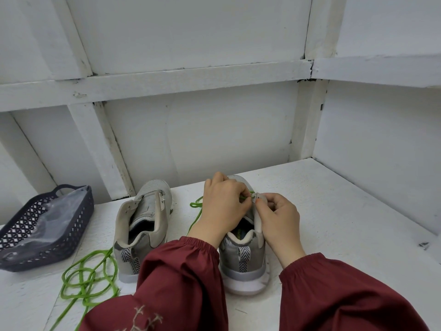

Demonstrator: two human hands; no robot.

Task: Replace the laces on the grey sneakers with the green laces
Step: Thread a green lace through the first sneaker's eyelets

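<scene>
Green lace [247, 196] is pinched by our left hand [222, 206] at the eyelet flap of the grey sneaker [245, 259] on the table, and our right hand [278, 216] grips that flap. If we tug unevenly, it may slip back out (or its trailing tail may snag).

A dark perforated basket [80, 229] is sitting at the left of the white table [334, 223], holding a clear plastic bag [55, 211]. A white panelled wall [191, 44] is standing behind.

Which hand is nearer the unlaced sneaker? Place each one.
Left. The left hand, pinching green lace, is right of the unlaced sneaker; the right hand grips the other sneaker farther right.
</scene>
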